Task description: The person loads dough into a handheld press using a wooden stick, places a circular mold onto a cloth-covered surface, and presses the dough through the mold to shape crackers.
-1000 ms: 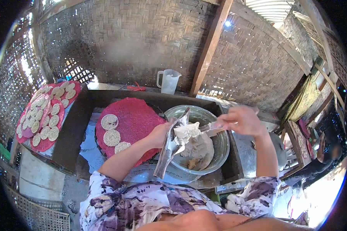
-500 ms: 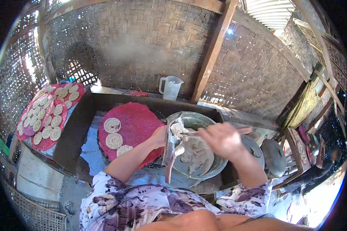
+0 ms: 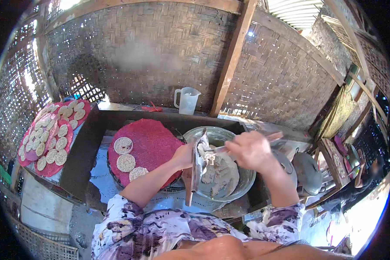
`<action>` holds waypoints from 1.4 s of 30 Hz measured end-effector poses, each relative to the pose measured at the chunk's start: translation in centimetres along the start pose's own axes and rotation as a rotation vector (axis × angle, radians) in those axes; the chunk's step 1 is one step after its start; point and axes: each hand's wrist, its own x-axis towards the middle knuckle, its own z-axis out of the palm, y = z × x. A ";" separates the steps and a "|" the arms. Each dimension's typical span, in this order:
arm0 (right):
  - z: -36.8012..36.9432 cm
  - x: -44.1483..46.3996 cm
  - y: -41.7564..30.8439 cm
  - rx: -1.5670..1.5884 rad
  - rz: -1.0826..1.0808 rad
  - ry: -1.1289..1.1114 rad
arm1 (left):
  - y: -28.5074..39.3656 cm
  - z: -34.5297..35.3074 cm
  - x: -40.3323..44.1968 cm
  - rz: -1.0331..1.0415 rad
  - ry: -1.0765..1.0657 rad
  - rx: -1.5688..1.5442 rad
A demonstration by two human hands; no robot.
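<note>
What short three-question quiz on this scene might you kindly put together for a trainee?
1. What does the right hand hold: a) a sponge, b) a wooden-handled tool, c) a spray bottle?
2. True or false: the pitcher lies on its side inside the basin.
3. How many pale discs are visible on the red mat beside the basin?

Key: 1. b; 2. false, it stands upright outside the basin; 3. three.

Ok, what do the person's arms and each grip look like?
The left sleeve and right sleeve are white with blotchy purple and dark patterning, roughly elbow-length. Below, the forearms are bare. The left grip and right grip are ungloved; no watch or bracelet shows.
</note>
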 end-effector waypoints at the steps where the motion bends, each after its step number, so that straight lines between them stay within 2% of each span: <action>1: 1.4 0.2 -0.7 -0.007 -0.028 0.007 | 0.5 0.1 0.0 0.000 -0.032 0.060; 4: 2.3 0.0 -1.4 -0.027 -0.017 0.011 | -0.7 0.5 0.2 -0.049 -0.073 0.080; 5: 2.0 -0.2 -1.0 -0.010 0.014 0.019 | -2.3 1.4 0.4 -0.120 -0.052 -0.126; 8: 0.9 -1.7 0.5 0.075 0.176 0.100 | -4.7 0.8 1.0 -0.077 -0.060 -0.316; 10: 1.6 -3.1 1.2 0.127 0.303 0.137 | -5.8 0.7 1.5 -0.080 -0.126 -0.637; 11: 2.7 -4.0 1.8 0.190 0.403 0.221 | -6.0 0.5 1.7 -0.072 -0.187 -0.922; 14: 5.6 -5.5 2.1 0.286 0.635 0.288 | -4.1 -1.3 2.3 -0.194 -0.316 -1.392; 17: 7.2 -6.3 1.1 0.406 0.687 0.204 | -1.3 -2.9 1.1 0.272 -0.170 -0.969; 19: 7.9 -6.9 1.0 0.515 0.668 0.237 | -3.3 -2.6 1.7 0.270 -0.134 -0.873; 21: 7.2 -6.6 1.3 0.500 0.644 0.213 | -6.9 -1.1 3.9 0.488 -0.070 -0.605; 24: 4.1 -4.7 2.1 0.365 0.532 0.176 | -4.4 -1.0 2.7 0.421 0.004 -0.232; 26: 2.2 -3.3 2.9 0.216 0.383 0.144 | -4.4 0.3 1.8 0.187 -0.094 -0.653; 28: 1.0 -2.0 3.1 0.152 0.246 0.075 | -2.9 0.0 0.4 0.142 -0.058 -0.327; 30: 0.0 -0.4 2.4 0.072 0.111 -0.001 | -6.9 3.4 2.4 -0.093 -0.109 -0.923; 33: 1.7 0.4 1.0 0.012 -0.009 -0.010 | -7.5 4.4 2.6 -0.129 -0.102 -0.795; 34: 2.4 0.6 0.5 0.003 -0.039 -0.020 | -6.5 4.0 2.1 -0.128 -0.099 -0.639; 36: 3.6 0.4 -0.5 -0.015 -0.054 0.011 | -6.2 4.0 1.9 -0.136 -0.110 -0.578; 39: 4.1 0.1 -0.1 -0.019 -0.077 0.071 | -6.7 3.8 2.1 -0.212 -0.133 -0.878; 41: 0.8 -0.3 0.1 0.013 0.092 0.065 | -4.7 1.4 1.5 -0.327 -0.129 -1.105; 42: -0.4 -0.6 0.5 0.027 0.174 0.064 | -5.5 0.9 2.2 -0.229 -0.190 -1.285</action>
